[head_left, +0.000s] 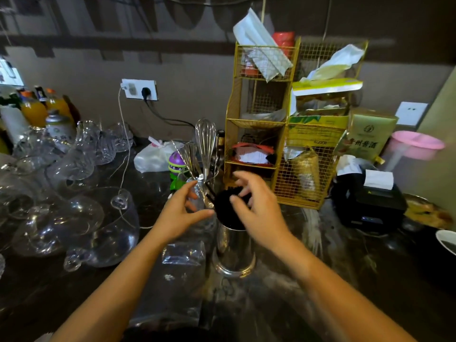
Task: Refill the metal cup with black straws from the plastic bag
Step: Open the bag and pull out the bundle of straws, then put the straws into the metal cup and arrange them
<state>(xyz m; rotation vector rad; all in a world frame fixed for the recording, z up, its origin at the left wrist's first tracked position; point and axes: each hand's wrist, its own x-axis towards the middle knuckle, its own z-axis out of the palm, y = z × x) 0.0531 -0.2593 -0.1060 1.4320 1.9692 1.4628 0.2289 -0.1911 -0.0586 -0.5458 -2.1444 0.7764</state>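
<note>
A shiny metal cup (pixel 234 253) stands upright on the dark counter, centre of view. A thick bundle of black straws (pixel 225 209) sticks up out of it. My left hand (pixel 183 213) hovers at the bundle's left side, fingers spread, thumb near the straws. To the right, my right hand (pixel 261 211) has its fingers apart, with fingertips touching the top of the bundle. A clear plastic bag (pixel 183 254) lies flat on the counter just left of the cup, under my left forearm.
Behind the cup stands a glass holder with a whisk (pixel 205 141) and bar tools. Glass bowls and cups (pixel 81 218) crowd the left. A yellow wire rack (pixel 291 134) stands behind right, a black receipt printer (pixel 367 201) further right.
</note>
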